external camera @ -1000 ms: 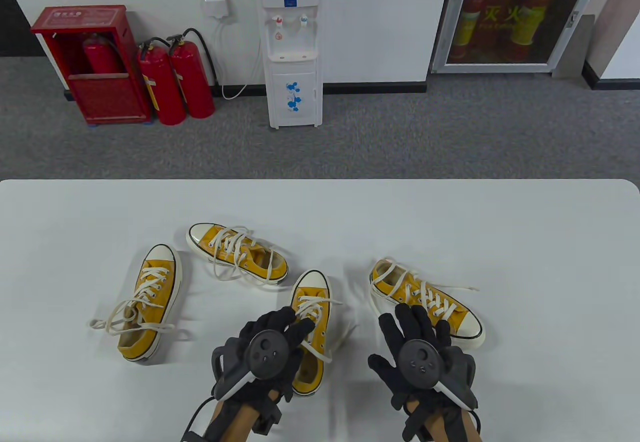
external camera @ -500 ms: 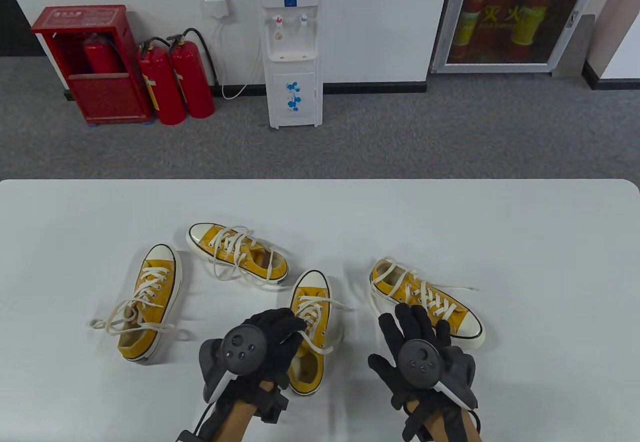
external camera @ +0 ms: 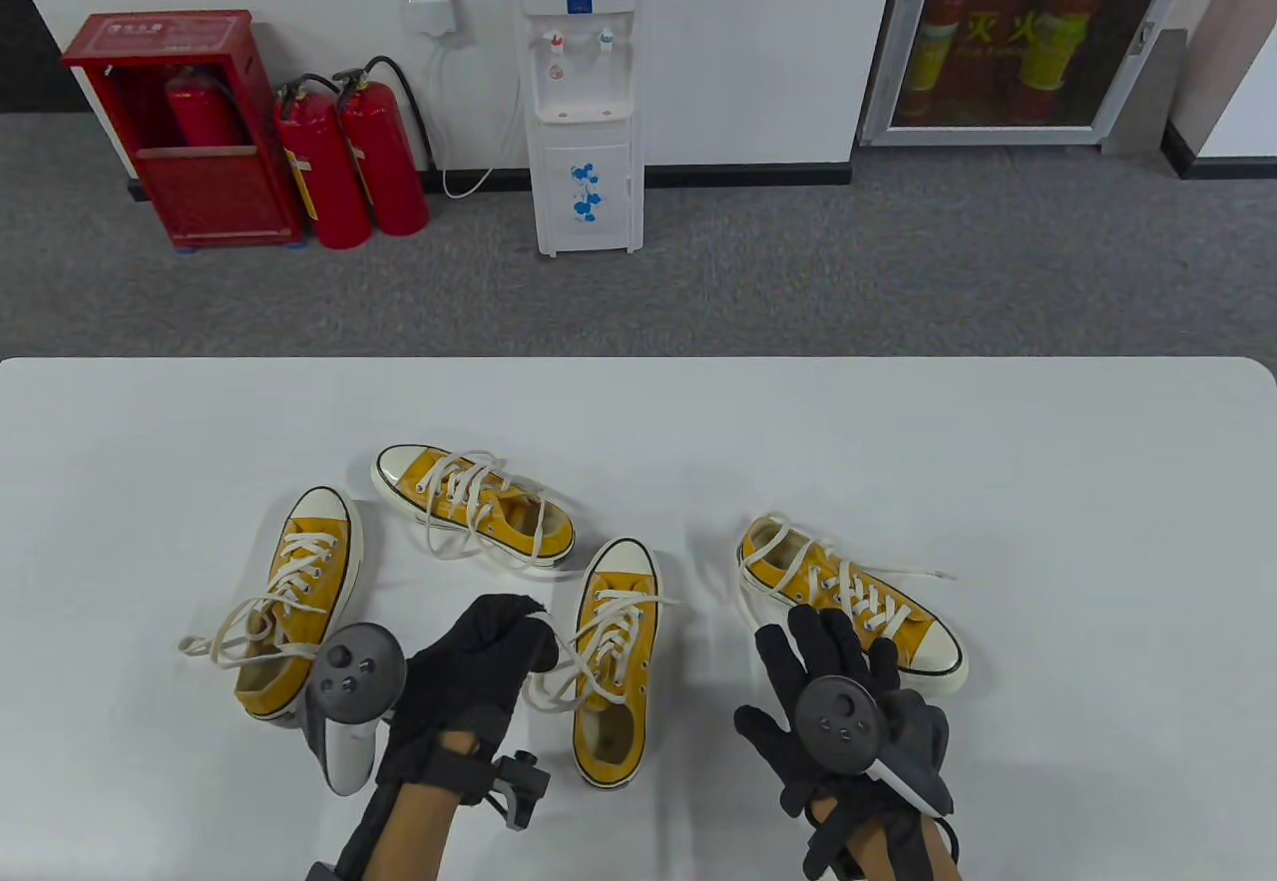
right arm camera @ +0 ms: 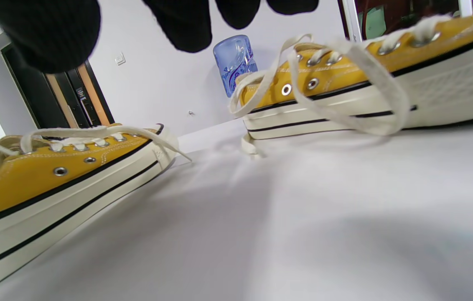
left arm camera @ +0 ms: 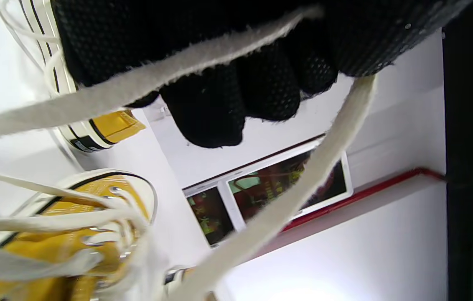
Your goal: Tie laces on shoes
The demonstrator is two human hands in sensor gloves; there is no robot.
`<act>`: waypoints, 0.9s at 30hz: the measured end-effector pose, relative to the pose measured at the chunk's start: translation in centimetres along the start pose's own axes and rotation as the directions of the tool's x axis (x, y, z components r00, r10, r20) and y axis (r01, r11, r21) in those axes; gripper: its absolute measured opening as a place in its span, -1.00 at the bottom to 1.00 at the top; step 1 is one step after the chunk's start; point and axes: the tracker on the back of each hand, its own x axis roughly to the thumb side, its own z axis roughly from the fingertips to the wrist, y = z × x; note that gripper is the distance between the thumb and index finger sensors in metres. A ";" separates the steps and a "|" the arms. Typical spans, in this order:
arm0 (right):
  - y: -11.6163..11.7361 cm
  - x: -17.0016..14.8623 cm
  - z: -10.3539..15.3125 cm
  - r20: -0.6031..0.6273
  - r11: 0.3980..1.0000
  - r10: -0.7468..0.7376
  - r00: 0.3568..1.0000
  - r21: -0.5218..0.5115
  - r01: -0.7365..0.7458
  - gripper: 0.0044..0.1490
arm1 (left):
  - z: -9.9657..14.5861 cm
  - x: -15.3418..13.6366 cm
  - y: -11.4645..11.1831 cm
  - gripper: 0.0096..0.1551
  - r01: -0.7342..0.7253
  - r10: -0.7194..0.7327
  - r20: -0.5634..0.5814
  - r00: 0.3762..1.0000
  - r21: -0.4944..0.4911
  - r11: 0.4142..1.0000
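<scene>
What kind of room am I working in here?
Probably an office or a lab space: grey carpet floor, a water dispenser against the wall, and fire extinguishers beside a red cabinet.

It looked like an office or institutional room: grey carpet point(external camera: 798, 262), a water dispenser point(external camera: 584, 93) against the white wall, red fire extinguishers point(external camera: 349, 163) beside a red cabinet point(external camera: 180, 133), and a white table point(external camera: 998, 482).

Grey carpet point(external camera: 798, 262), white wall point(external camera: 758, 43), dispenser point(external camera: 584, 93)
</scene>
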 end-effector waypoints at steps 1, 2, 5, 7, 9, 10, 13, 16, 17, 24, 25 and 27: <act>0.0 0.0 0.0 -0.002 1.000 -0.002 1.000 0.001 0.002 0.08 | 0.0 0.0 0.4 -0.59 -0.037 0.037 -0.006 0.999 -0.001 0.999; 0.0 0.0 0.0 -0.003 1.000 -0.003 1.000 0.002 0.003 0.08 | -0.1 -0.1 0.7 -0.59 -0.062 0.062 -0.009 0.998 -0.002 0.998; 0.0 -0.1 0.0 -0.006 1.000 -0.006 1.000 0.000 0.006 0.08 | -0.1 -0.5 1.6 -0.58 -0.108 0.109 -0.034 0.994 0.021 0.994; 0.0 -0.1 0.0 -0.007 1.000 -0.008 1.000 0.000 0.008 0.08 | 0.1 -1.1 2.2 -0.57 -0.139 0.143 -0.074 0.987 0.050 0.989; 0.0 -0.1 0.0 -0.006 1.000 -0.011 1.000 -0.002 0.011 0.08 | 0.0 -1.9 2.6 -0.57 -0.149 0.152 -0.113 0.982 0.035 0.988; 0.0 -0.1 0.0 -0.006 1.000 -0.011 1.000 -0.001 0.011 0.08 | 0.1 -2.3 2.8 -0.58 -0.146 0.148 -0.126 0.981 0.026 0.989; 0.0 -0.1 0.0 -0.005 1.000 -0.012 1.000 0.001 0.012 0.08 | 0.2 -3.6 3.1 -0.58 -0.175 0.178 -0.157 0.971 0.032 0.984; 0.0 -0.1 0.0 -0.005 1.000 -0.014 1.000 0.001 0.014 0.08 | 0.3 -4.7 3.2 -0.59 -0.288 0.287 -0.187 0.940 0.022 0.957; 0.1 -0.2 0.0 -0.005 1.000 -0.016 1.000 0.001 0.016 0.08 | 0.4 -5.0 3.3 -0.60 -0.322 0.328 -0.196 0.924 0.061 0.945; 0.1 0.1 0.0 0.011 1.000 -0.015 1.000 0.001 0.015 0.08 | 0.6 -6.0 1.8 -0.64 -0.450 0.435 -0.177 0.883 -0.056 0.891; 0.1 0.1 0.0 0.012 1.000 -0.017 1.000 0.001 0.017 0.07 | 0.6 -5.9 1.8 -0.63 -0.446 0.429 -0.169 0.887 -0.073 0.892; -0.1 0.3 0.0 0.015 1.000 -0.026 1.000 -0.001 0.027 0.07 | 0.7 -5.8 1.7 -0.63 -0.445 0.431 -0.132 0.893 -0.110 0.889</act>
